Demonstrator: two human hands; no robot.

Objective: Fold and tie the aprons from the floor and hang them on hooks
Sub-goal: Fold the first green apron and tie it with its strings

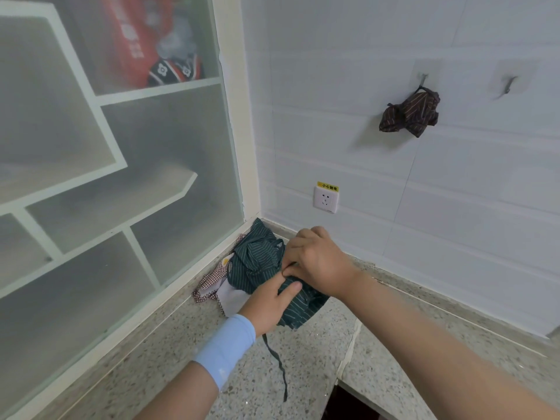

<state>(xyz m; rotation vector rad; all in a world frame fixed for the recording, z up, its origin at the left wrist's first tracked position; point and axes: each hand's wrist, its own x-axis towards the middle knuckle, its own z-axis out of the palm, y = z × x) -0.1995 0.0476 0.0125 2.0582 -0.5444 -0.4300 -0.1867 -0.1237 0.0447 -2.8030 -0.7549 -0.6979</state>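
Note:
A dark green striped apron (257, 262) lies bunched in the corner of the speckled stone surface (303, 359). My left hand (269, 304) grips the bundle from below, thumb on top. My right hand (315, 262) reaches over it and pinches the cloth where the two hands meet. A thin green strap (277, 362) trails from the bundle toward me. Under it lies a red checked apron (209, 283) with a white part. On the wall, a brown striped apron bundle (410, 113) hangs from a metal hook (422, 80). A second hook (509, 84) to its right is bare.
A frosted glass cabinet (121, 177) with white shelves closes off the left side. A white wall socket (325, 200) with a yellow sticker sits just above the corner. The stone surface ends at an edge (348, 386) near the bottom, with a dark gap below.

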